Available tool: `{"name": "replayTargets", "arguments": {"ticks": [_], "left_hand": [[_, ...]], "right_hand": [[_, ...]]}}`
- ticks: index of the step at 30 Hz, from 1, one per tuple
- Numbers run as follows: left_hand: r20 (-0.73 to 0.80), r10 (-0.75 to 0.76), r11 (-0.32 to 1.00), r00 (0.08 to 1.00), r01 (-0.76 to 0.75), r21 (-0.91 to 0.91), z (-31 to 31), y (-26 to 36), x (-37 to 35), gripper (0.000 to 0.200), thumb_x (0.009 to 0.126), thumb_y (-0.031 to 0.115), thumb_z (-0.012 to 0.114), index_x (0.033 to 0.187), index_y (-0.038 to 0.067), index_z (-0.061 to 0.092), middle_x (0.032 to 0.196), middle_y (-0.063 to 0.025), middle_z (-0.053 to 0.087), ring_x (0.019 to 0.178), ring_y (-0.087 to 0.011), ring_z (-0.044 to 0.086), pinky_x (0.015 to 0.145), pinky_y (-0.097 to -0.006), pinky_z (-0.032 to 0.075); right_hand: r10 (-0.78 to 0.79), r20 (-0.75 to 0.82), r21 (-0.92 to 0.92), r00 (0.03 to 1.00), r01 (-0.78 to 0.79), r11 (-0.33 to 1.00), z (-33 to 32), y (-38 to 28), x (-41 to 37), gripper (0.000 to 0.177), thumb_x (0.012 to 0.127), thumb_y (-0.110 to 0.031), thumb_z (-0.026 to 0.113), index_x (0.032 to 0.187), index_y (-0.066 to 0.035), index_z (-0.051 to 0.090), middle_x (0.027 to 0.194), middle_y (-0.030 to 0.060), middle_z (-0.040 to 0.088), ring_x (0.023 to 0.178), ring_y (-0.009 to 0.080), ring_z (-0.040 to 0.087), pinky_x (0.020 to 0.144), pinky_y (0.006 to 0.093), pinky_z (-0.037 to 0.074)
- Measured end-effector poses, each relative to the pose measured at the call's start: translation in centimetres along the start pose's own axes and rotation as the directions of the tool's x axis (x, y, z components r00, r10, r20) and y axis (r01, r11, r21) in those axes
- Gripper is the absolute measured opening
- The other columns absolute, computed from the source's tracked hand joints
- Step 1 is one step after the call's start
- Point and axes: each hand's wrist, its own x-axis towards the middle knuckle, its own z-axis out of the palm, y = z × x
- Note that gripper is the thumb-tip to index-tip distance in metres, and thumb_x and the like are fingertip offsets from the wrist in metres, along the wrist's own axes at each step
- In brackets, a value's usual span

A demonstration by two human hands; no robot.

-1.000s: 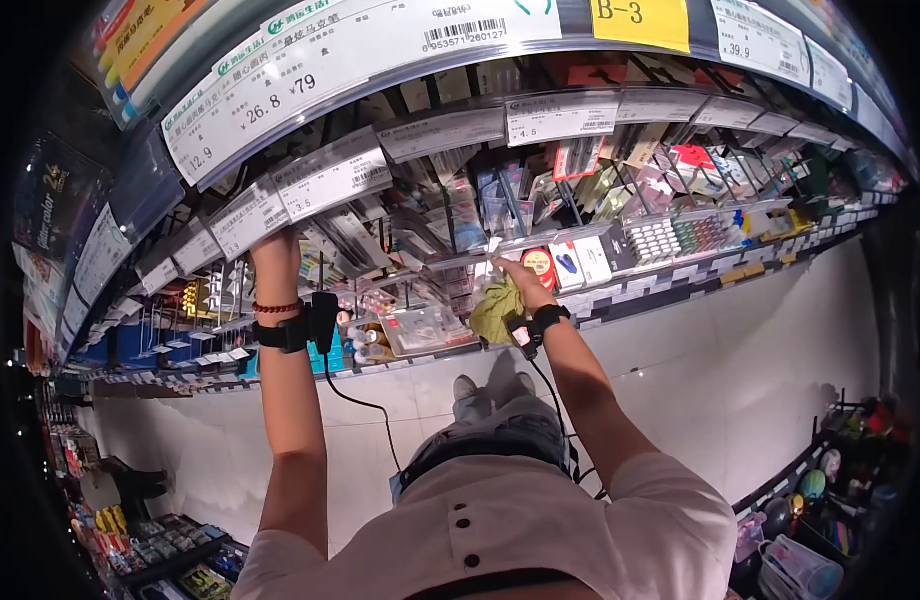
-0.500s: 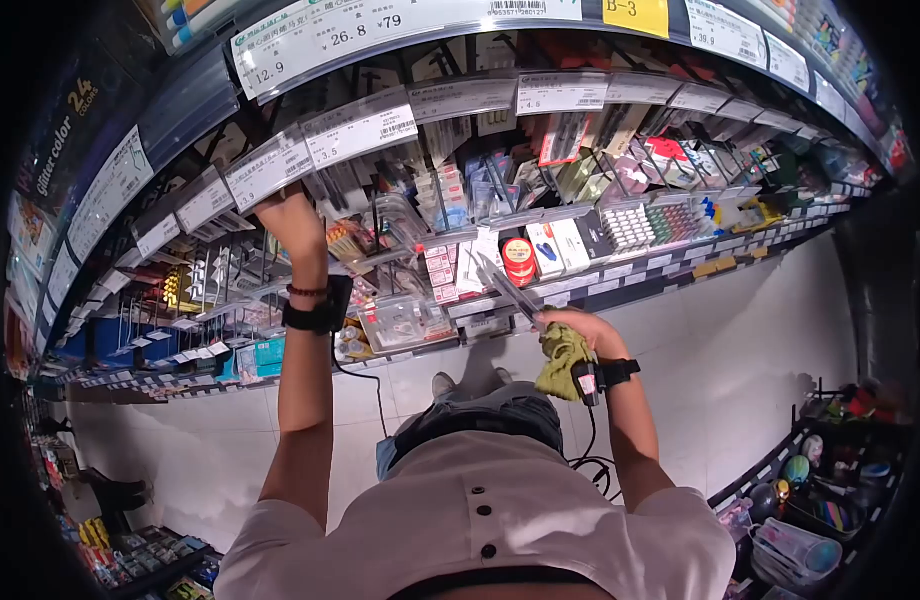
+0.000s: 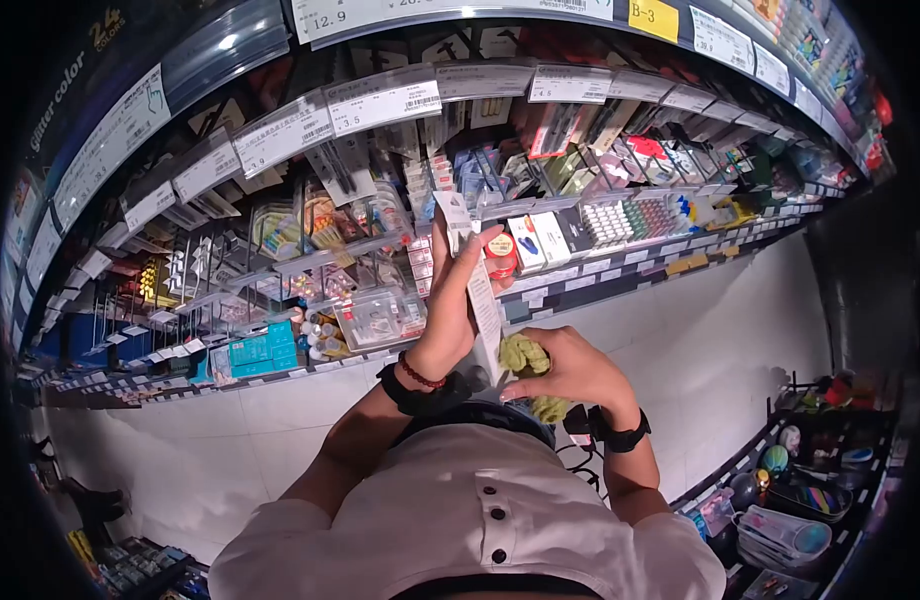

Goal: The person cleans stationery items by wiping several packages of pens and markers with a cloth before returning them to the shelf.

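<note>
From where I stand, the long, narrow white package with printed sides (image 3: 486, 312) is held at a slant between the person's hands, in front of the stocked shelf with clear-fronted price labels (image 3: 385, 107). The left hand (image 3: 450, 320) is closed on its upper part, thumb across the front and fingers behind. The right hand (image 3: 585, 372) is clamped on a crumpled yellow-green cloth (image 3: 523, 354) at the lower end; whether its fingers also pinch the package, I can't tell.

I'd guess the package is light, fairly stiff along its length but easy to crease if squeezed hard, and perhaps a bit slick. Best to take it by the long edges, near the middle, with a second light hold low down so it doesn't swing. The cloth looks soft and limp, fine to bunch in the fingers.
</note>
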Motion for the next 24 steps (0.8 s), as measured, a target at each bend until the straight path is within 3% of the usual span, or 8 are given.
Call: {"name": "replayTargets", "arguments": {"ticks": [4, 8, 10, 11, 12, 13, 17, 24], "left_hand": [[0.18, -0.132, 0.963, 0.975, 0.169, -0.209, -1.7, 1.4, 0.3, 0.061, 0.087, 0.054, 0.026, 0.134, 0.015, 0.022, 0.123, -0.0208, 0.042, 0.081, -0.0188, 0.055, 0.065, -0.0274, 0.049], [0.254, -0.06, 0.937, 0.965, 0.143, -0.32, -0.6, 1.3, -0.8, 0.062, 0.088, 0.054, 0.026, 0.134, 0.013, 0.022, 0.123, -0.0172, 0.043, 0.097, -0.0259, 0.054, 0.078, -0.0358, 0.047], [0.206, -0.029, 0.916, 0.978, 0.108, -0.386, 0.5, 1.5, -1.2, 0.059, 0.088, 0.052, 0.027, 0.136, 0.018, 0.018, 0.129, -0.0133, 0.039, 0.096, -0.0227, 0.055, 0.08, -0.0365, 0.048], [0.355, -0.125, 0.499, 0.927, 0.368, -0.785, -2.2, 0.4, -0.6, 0.056, 0.089, 0.049, 0.029, 0.136, 0.021, 0.017, 0.133, -0.0113, 0.034, 0.11, -0.0246, 0.047, 0.091, -0.0422, 0.04], [0.265, 0.204, 0.968, 0.943, -0.153, -0.198, -2.9, -2.2, -1.5, 0.056, 0.089, 0.048, 0.031, 0.136, 0.022, 0.015, 0.139, -0.0099, 0.023, 0.123, -0.0232, 0.032, 0.1, -0.0463, 0.028], [0.311, 0.142, 0.946, 0.94, -0.037, -0.321, -1.9, 0.1, -1.4, 0.058, 0.089, 0.048, 0.032, 0.137, 0.021, 0.014, 0.14, -0.0085, 0.019, 0.126, -0.0217, 0.027, 0.101, -0.0469, 0.024], [0.401, 0.07, 0.867, 0.913, 0.143, -0.477, -1.7, 2.3, -1.3, 0.06, 0.088, 0.045, 0.036, 0.137, 0.019, 0.012, 0.143, -0.0054, 0.01, 0.129, -0.0198, 0.019, 0.103, -0.0455, 0.021], [0.387, -0.164, 0.967, 0.907, 0.07, 0.246, -4.0, -3.6, -3.5, 0.053, 0.094, 0.039, 0.021, 0.134, 0.003, 0.019, 0.132, -0.0114, 0.03, 0.119, -0.0172, 0.032, 0.099, -0.0289, 0.026]], "right_hand": [[0.337, -0.395, 0.377, 0.855, -0.183, 0.908, -3.0, -2.0, -0.9, 0.026, 0.082, -0.018, 0.059, 0.093, 0.005, 0.058, 0.076, 0.0085, 0.063, 0.062, 0.012, 0.056, 0.059, 0.0261, 0.045], [-0.057, -0.949, 0.107, 0.31, 0.485, 0.868, -3.5, -4.1, 1.8, 0.055, 0.09, -0.041, 0.039, 0.121, 0.005, 0.04, 0.118, 0.0178, 0.048, 0.104, 0.022, 0.051, 0.089, 0.0321, 0.039], [0.01, -0.744, 0.274, 0.668, 0.291, 0.917, 0.5, -4.8, 1.8, 0.067, 0.087, -0.051, 0.033, 0.13, -0.001, 0.027, 0.128, 0.0169, 0.038, 0.113, 0.0246, 0.044, 0.089, 0.0384, 0.039], [-0.19, -0.58, -0.053, 0.792, 0.197, 0.979, 2.0, -5.4, 2.9, 0.063, 0.084, -0.043, 0.041, 0.131, -0.002, 0.028, 0.132, 0.0177, 0.032, 0.12, 0.03, 0.034, 0.095, 0.0451, 0.027], [-0.304, -0.338, -0.391, 0.891, 0.161, 0.906, 3.2, -6.0, 4.1, 0.062, 0.082, -0.035, 0.049, 0.132, -0.004, 0.029, 0.136, 0.0185, 0.026, 0.126, 0.0354, 0.024, 0.101, 0.0518, 0.015], [-0.294, -0.263, -0.494, 0.919, 0.134, 0.859, 5.1, -5.6, 4.5, 0.06, 0.085, -0.039, 0.041, 0.132, -0.004, 0.027, 0.137, 0.0184, 0.023, 0.126, 0.0391, 0.018, 0.101, 0.054, 0.01], [-0.246, -0.164, -0.559, 0.955, 0.116, 0.821, 6.6, -4.0, 4.4, 0.061, 0.085, -0.041, 0.04, 0.132, -0.005, 0.028, 0.138, 0.0185, 0.02, 0.125, 0.0467, 0.011, 0.098, 0.059, 0.008], [-0.26, -0.6, -0.367, 0.756, 0.028, 0.93, 0.3, -3.6, 6.6, 0.036, 0.079, -0.021, 0.054, 0.11, -0.002, 0.051, 0.112, 0.0196, 0.049, 0.101, 0.0337, 0.048, 0.078, 0.0441, 0.038]]}}
